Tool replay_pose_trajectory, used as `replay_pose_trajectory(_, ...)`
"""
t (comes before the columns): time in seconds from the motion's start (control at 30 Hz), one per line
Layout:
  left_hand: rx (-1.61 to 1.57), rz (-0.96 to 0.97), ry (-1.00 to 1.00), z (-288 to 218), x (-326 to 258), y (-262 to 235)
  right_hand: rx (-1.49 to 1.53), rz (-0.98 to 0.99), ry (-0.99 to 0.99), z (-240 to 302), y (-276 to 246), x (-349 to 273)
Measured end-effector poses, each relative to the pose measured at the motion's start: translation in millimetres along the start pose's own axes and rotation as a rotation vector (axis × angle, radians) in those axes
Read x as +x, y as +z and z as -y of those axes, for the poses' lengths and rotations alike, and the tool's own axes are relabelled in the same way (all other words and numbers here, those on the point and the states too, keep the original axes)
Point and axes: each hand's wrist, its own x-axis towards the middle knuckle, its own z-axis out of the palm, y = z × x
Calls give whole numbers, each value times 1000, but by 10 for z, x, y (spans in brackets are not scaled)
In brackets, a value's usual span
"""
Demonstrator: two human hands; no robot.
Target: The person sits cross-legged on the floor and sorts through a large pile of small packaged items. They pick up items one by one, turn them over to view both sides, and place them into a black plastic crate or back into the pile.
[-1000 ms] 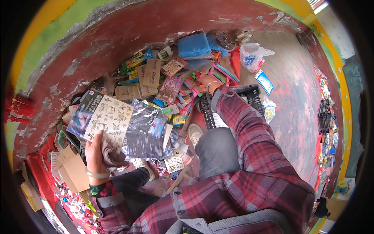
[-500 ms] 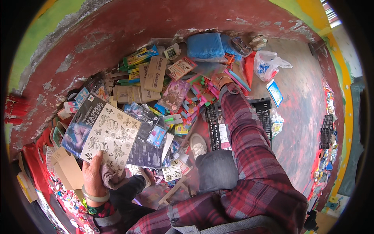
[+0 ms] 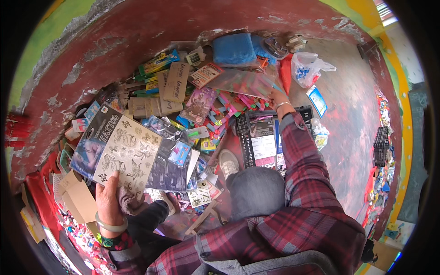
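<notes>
My left hand (image 3: 108, 201) is closed on the lower edge of a packaged temporary tattoo sheet (image 3: 134, 153), with the thumb on top. Black line drawings cover its pale front, and a dark card strip runs down its left side. Beneath it lies a second dark package (image 3: 166, 167). A greyish cloth (image 3: 129, 200) is right by the fingers. Beyond the black crate, my right hand (image 3: 278, 98) pinches the right end of a transparent plastic sleeve (image 3: 240, 82), which stretches over the pile. Its fingertips are partly hard to make out.
The black plastic crate (image 3: 246, 144) stands in front of my right knee with flat packages inside. Flat brown boxes (image 3: 176, 82), blue packs (image 3: 233, 49) and coloured ribbons crowd the floor by the red wall. A white plastic bag (image 3: 308, 68) lies at the far right, an open carton (image 3: 78, 195) at left.
My right hand has moved slightly right, and the transparent sleeve now spreads wider beside it. More of the crate's contents shows. My left hand keeps its hold on the tattoo sheet.
</notes>
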Motion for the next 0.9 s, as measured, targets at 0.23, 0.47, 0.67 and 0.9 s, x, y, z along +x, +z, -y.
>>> replay_pose_trajectory(0.23,-40,11,22,61,-50,-45,260,-188,-112,-295,-343,-789)
replay_pose_trajectory(0.47,-36,70,20,98,-21,-61,508,-171,-112,-420,-598,-1188)
replay_pose_trajectory(0.67,10,99,17,104,-11,-54,529,-143,-175,-278,-582,-1479)
replay_pose_trajectory(0.9,79,111,-9,89,-17,-13,671,-257,-291,-379,-1044,-1248)
